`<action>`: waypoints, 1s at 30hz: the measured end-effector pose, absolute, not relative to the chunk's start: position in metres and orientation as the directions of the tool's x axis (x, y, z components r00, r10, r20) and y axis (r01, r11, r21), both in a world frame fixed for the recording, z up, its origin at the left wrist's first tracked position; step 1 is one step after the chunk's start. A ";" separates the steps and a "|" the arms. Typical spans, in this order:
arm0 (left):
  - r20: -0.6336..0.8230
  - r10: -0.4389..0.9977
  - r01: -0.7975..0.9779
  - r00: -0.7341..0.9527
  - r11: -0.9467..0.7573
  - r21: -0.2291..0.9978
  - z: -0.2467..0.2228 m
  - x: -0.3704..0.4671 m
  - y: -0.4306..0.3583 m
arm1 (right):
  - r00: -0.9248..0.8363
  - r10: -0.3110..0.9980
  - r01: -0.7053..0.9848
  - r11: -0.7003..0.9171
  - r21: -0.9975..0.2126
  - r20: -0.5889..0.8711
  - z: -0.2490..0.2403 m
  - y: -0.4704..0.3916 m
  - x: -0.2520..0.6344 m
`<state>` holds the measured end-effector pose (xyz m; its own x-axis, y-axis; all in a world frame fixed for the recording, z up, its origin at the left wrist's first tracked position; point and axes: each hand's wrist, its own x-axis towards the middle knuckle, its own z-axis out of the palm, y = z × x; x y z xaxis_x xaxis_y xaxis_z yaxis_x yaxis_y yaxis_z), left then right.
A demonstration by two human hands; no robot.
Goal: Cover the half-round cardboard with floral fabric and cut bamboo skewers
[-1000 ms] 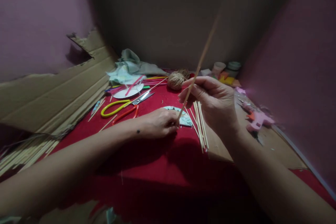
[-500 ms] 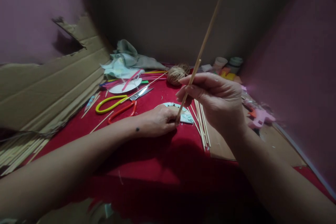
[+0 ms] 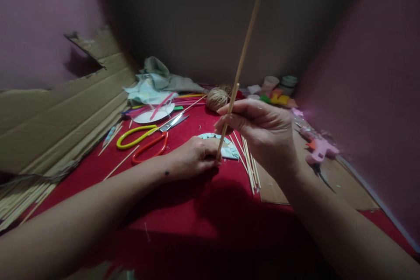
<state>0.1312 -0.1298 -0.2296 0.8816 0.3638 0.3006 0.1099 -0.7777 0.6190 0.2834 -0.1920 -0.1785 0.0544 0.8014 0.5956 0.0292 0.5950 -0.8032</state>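
Note:
Two thin wooden sticks [image 3: 246, 43], one long and one shorter, stand side by side, tilted, between my hands. My right hand [image 3: 262, 133] pinches them partway up with thumb and fingers. Down at their lower ends, my left hand [image 3: 193, 157] is closed on them, low over the red cloth [image 3: 183, 210]. Just behind my left hand lies a round cardboard piece with a pale patterned fabric edge [image 3: 231, 152], partly covered by that hand. Several loose sticks [image 3: 251, 166] lie below my right hand.
Scissors with yellow and red handles [image 3: 160, 135] lie open at left. Behind are a twine ball [image 3: 217, 98], a white disc [image 3: 154, 114] and crumpled fabric [image 3: 154, 81]. A pink glue gun [image 3: 321, 148] rests on cardboard [image 3: 348, 183] at right. Corrugated cardboard [image 3: 65, 109] leans at left.
The view has shifted slightly, so the hands and sticks appear a little further left and lower. Both hands keep the same hold on the sticks.

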 end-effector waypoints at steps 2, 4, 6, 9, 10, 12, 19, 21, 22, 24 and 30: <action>0.306 0.360 0.098 0.881 -0.772 0.628 -0.231 0.131 -0.130 | 0.057 0.810 0.004 0.584 -0.811 0.584 -0.179 -0.192 0.284; 0.311 0.354 0.086 0.882 -0.770 0.632 -0.233 0.131 -0.129 | 0.051 0.820 -0.021 0.572 -0.820 0.570 -0.180 -0.192 0.284; 0.316 0.346 0.073 0.883 -0.768 0.637 -0.234 0.130 -0.129 | 0.044 0.828 -0.015 0.561 -0.828 0.560 -0.181 -0.191 0.284; 0.323 0.342 0.062 0.883 -0.766 0.639 -0.234 0.130 -0.128 | 0.062 0.831 0.028 0.553 -0.833 0.553 -0.182 -0.190 0.283; 0.320 0.349 0.070 0.880 -0.765 0.640 -0.234 0.130 -0.128 | 0.068 0.834 0.031 0.546 -0.837 0.547 -0.182 -0.190 0.282; 0.305 0.372 0.091 0.877 -0.751 0.654 -0.233 0.131 -0.128 | 0.070 0.852 0.010 0.520 -0.854 0.519 -0.181 -0.190 0.282; 0.205 0.434 0.151 0.877 -0.654 0.741 -0.234 0.132 -0.128 | 0.083 0.874 -0.093 0.485 -0.870 0.479 -0.180 -0.186 0.278; 0.172 0.448 0.185 0.877 -0.647 0.740 -0.234 0.133 -0.128 | 0.109 0.843 -0.056 0.535 -0.843 0.527 -0.185 -0.184 0.277; 0.153 0.458 0.209 0.876 -0.646 0.735 -0.234 0.133 -0.128 | 0.123 0.827 -0.026 0.555 -0.832 0.548 -0.189 -0.184 0.277; 0.130 0.470 0.242 0.873 -0.648 0.723 -0.233 0.134 -0.128 | 0.138 0.808 0.032 0.575 -0.818 0.573 -0.196 -0.182 0.277; 0.157 0.421 0.203 0.894 -0.691 0.693 -0.231 0.135 -0.126 | 0.118 0.826 0.143 0.535 -0.833 0.551 -0.217 -0.182 0.277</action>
